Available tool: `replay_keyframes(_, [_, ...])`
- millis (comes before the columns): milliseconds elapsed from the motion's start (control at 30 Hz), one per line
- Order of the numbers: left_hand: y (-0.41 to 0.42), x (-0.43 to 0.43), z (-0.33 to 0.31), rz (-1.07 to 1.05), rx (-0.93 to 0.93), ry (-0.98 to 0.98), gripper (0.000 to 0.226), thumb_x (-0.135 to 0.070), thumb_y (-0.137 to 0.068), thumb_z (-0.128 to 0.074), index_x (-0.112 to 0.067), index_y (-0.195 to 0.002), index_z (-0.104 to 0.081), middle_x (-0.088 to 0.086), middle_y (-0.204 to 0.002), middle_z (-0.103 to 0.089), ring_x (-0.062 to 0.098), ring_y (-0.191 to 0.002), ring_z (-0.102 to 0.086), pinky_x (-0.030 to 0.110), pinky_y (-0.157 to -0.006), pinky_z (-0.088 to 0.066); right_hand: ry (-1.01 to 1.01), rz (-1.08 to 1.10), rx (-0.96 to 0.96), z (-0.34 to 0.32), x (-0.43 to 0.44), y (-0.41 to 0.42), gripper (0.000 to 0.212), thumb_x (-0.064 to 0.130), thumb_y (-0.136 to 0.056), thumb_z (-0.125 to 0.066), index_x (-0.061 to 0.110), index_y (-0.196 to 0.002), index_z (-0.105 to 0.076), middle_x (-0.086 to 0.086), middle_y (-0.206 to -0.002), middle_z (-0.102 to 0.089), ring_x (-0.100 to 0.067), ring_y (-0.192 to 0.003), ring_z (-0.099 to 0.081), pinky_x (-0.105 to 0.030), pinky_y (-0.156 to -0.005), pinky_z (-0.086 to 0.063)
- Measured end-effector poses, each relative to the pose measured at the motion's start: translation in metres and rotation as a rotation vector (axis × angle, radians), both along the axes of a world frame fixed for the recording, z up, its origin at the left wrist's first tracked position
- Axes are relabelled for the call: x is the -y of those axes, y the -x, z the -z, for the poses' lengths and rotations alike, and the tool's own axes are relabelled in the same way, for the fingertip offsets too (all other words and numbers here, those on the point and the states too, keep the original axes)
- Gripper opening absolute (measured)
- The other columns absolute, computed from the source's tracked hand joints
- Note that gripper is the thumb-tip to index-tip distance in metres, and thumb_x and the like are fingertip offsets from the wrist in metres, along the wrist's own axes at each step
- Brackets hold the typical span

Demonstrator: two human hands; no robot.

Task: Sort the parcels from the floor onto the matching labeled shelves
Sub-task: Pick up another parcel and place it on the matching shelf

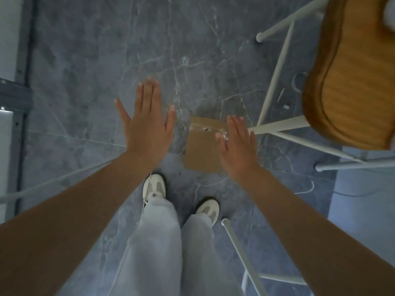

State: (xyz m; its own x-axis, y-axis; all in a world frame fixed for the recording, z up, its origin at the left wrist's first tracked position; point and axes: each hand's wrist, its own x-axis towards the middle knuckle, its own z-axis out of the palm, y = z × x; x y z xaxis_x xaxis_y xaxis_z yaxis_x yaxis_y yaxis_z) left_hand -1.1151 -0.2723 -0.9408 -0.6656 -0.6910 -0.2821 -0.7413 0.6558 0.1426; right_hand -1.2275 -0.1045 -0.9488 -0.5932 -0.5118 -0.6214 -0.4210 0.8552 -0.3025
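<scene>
Floor [85, 60]: grey stone with thin white lines, like marble.
Parcel [203, 150]: flat brown cardboard, lying near the middle, with shiny tape across its far end.
Chair [280, 124]: stands at the right on thin white legs; one leg ends just beside the parcel.
Shoes [154, 186]: two white ones stand near the parcel.
Scraps [286, 107]: small white bits beside the chair legs.

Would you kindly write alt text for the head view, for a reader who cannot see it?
A person's left hand and right hand, both open with fingers straight, extend down toward a taped brown cardboard parcel on the grey marbled floor. A wooden chair with white legs stands at right.
</scene>
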Motion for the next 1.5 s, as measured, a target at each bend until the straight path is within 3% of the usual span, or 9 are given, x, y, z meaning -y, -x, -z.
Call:
replay_keyframes(200, [-0.014, -0.018, 0.09, 0.013, 0.109, -0.117, 0.064, -0.048, -0.104, -0.014, -0.018, -0.16, -0.007, -0.003, -0.169, -0.002, 0.016, -0.156, 0.003, 0.07, -0.116, 0.0, 0.016, 0.201, 0.04, 0.104, -0.002, -0.005, 0.062, 0.035, -0.107, -0.036, 0.007, -0.159, -0.018, -0.009, -0.168, -0.014, -0.024, -0.156, -0.011, -0.043, -0.125, -0.014])
replay_keyframes(400, [-0.016, -0.045, 0.16, 0.067, -0.14, -0.492, 0.054, -0.031, -0.108, -0.029, -0.009, -0.157, -0.023, 0.009, -0.167, -0.019, 0.022, -0.155, -0.012, 0.036, -0.125, -0.01, 0.029, 0.294, -0.009, 0.167, -0.008, 0.002, 0.065, 0.031, -0.106, -0.041, 0.005, -0.16, -0.015, -0.012, -0.168, -0.012, -0.027, -0.155, -0.016, -0.044, -0.124, -0.019])
replay_keyframes(533, [-0.003, -0.067, 0.185, -0.142, -0.281, -0.719, 0.053, -0.031, -0.108, -0.031, -0.016, -0.158, -0.021, 0.006, -0.162, -0.031, 0.018, -0.146, -0.034, 0.036, -0.12, -0.029, 0.102, 0.381, 0.035, 0.181, -0.006, -0.003, 0.065, 0.032, -0.107, -0.037, 0.006, -0.16, -0.011, -0.008, -0.168, -0.01, -0.028, -0.15, -0.027, -0.043, -0.121, -0.027])
replay_keyframes(633, [0.008, -0.076, 0.194, -0.467, -0.351, -0.803, 0.046, -0.032, -0.107, -0.033, -0.015, -0.15, -0.033, 0.002, -0.13, -0.061, 0.021, -0.116, -0.06, 0.03, -0.094, -0.045, 0.157, 0.555, 0.126, 0.184, -0.003, -0.012, 0.063, 0.032, -0.108, -0.035, 0.01, -0.161, -0.008, -0.006, -0.168, -0.014, -0.029, -0.145, -0.035, -0.038, -0.115, -0.03])
replay_keyframes(667, [0.011, -0.077, 0.194, -0.571, -0.322, -0.827, 0.046, -0.033, -0.108, -0.031, -0.014, -0.149, -0.036, 0.003, -0.126, -0.061, 0.022, -0.116, -0.06, 0.03, -0.094, -0.042, 0.172, 0.638, 0.166, 0.185, -0.002, -0.014, 0.061, 0.033, -0.108, -0.034, 0.01, -0.16, -0.012, -0.008, -0.166, -0.022, -0.03, -0.143, -0.038, -0.038, -0.114, -0.032])
replay_keyframes(800, [0.017, -0.075, 0.187, -0.783, -0.16, -0.955, 0.056, -0.041, -0.108, -0.021, -0.009, -0.148, -0.045, 0.016, -0.151, -0.047, 0.031, -0.14, -0.043, 0.036, -0.114, -0.03, 0.108, 0.924, 0.31, 0.182, 0.001, -0.019, 0.057, 0.04, -0.108, -0.03, 0.005, -0.153, -0.029, -0.016, -0.156, -0.039, -0.032, -0.142, -0.041, -0.037, -0.112, -0.033])
replay_keyframes(1100, [0.037, -0.036, 0.082, -0.917, -0.255, -0.982, 0.057, -0.043, -0.108, -0.021, -0.011, -0.15, -0.041, 0.016, -0.157, -0.04, 0.031, -0.143, -0.038, 0.038, -0.119, -0.027, 0.121, 0.874, 0.292, 0.073, 0.053, 0.009, 0.059, 0.044, -0.108, -0.026, 0.008, -0.154, -0.028, -0.016, -0.158, -0.035, -0.033, -0.142, -0.039, -0.038, -0.113, -0.031])
replay_keyframes(1200, [0.037, -0.016, 0.018, -0.892, -0.323, -0.915, 0.052, -0.034, -0.109, -0.022, -0.006, -0.146, -0.046, 0.018, -0.152, -0.045, 0.031, -0.141, -0.041, 0.029, -0.109, -0.031, 0.152, 0.788, 0.253, 0.009, 0.078, 0.016, 0.057, 0.04, -0.109, -0.027, 0.006, -0.155, -0.027, -0.014, -0.159, -0.035, -0.029, -0.144, -0.037, -0.034, -0.112, -0.03])
replay_keyframes(1500, [-0.007, 0.017, -0.175, -0.901, -0.422, -0.849, 0.052, -0.037, -0.109, -0.021, -0.006, -0.137, -0.052, 0.019, -0.137, -0.057, 0.032, -0.127, -0.053, 0.029, -0.088, -0.035, 0.208, 0.562, 0.228, -0.168, 0.124, -0.011, 0.058, 0.042, -0.108, -0.027, 0.01, -0.156, -0.023, -0.011, -0.16, -0.033, -0.029, -0.145, -0.037, -0.038, -0.114, -0.03])
